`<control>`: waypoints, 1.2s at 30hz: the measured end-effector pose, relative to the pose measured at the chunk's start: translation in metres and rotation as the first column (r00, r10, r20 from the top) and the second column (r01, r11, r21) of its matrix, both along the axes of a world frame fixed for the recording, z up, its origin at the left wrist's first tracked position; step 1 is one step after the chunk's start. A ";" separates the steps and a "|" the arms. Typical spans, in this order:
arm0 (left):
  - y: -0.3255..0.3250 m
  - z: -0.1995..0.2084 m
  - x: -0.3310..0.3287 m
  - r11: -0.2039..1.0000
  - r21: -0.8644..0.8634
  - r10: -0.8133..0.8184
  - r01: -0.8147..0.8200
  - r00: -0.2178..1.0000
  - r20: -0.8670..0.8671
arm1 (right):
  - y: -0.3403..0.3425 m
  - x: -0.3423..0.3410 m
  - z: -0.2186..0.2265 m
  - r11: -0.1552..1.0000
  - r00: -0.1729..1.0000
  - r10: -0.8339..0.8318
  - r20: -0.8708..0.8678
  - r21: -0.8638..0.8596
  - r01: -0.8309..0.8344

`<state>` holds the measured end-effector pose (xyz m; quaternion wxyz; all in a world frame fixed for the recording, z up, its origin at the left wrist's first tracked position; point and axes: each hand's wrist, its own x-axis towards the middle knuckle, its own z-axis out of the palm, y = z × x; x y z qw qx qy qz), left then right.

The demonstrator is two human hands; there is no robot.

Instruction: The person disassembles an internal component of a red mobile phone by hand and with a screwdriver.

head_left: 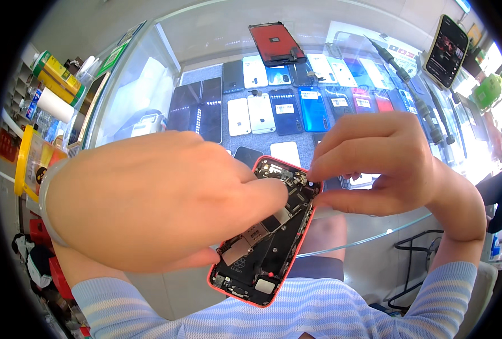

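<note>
An opened phone (273,248) with a red-pink frame is tilted in front of me, its inside facing up. A long circuit board (259,230) lies over the black battery at its left side. My left hand (155,198) covers the phone's left edge; one fingertip presses on the upper part of the board and another finger touches the lower left side. My right hand (381,164) has its thumb and forefinger at the upper right corner, by the camera (311,183). The left hand hides part of the board and frame.
Below is a glass display case (172,48) with rows of phones. On its top lie a red-backed screen part (275,40), a screwdriver (401,73) and tweezers (440,113). A propped phone (446,51) stands at right; a yellow-rimmed tub (25,161) and a yellow-green can (59,78) at left.
</note>
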<state>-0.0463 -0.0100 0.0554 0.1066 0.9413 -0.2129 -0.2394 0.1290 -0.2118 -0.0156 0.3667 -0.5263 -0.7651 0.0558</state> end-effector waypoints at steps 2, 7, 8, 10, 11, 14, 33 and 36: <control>0.001 -0.003 0.002 0.996 -0.086 -0.014 0.018 0.999 0.039 | 0.000 0.000 -0.001 0.999 1.000 -0.008 0.018 -0.032 0.008; 0.000 -0.002 0.006 0.997 -0.038 -0.069 0.067 0.997 -0.035 | 0.001 -0.001 -0.005 0.999 1.000 0.000 -0.016 -0.034 0.000; 0.000 -0.002 0.006 0.995 -0.066 -0.082 0.081 0.997 -0.007 | 0.001 -0.001 -0.006 0.999 1.000 0.000 -0.020 -0.033 0.000; -0.002 -0.003 0.005 0.997 -0.051 -0.058 0.057 0.998 -0.019 | 0.001 0.000 -0.005 0.999 1.000 -0.005 -0.020 -0.046 0.004; -0.003 -0.004 0.005 0.995 -0.080 -0.052 0.052 0.999 0.008 | 0.000 0.000 -0.004 0.998 1.000 -0.011 -0.016 -0.061 0.010; -0.005 -0.006 0.007 0.993 -0.100 -0.061 0.061 0.998 -0.004 | 0.000 0.002 -0.003 0.996 1.000 0.005 -0.010 -0.091 -0.006; -0.026 0.001 0.013 0.964 -0.055 0.262 -0.262 0.965 -0.001 | 0.003 0.000 -0.009 1.000 1.000 0.029 0.010 0.001 -0.029; -0.023 -0.005 -0.004 0.982 -0.139 0.146 -0.130 0.983 0.111 | 0.001 0.001 -0.007 1.000 0.998 0.016 0.069 -0.021 -0.015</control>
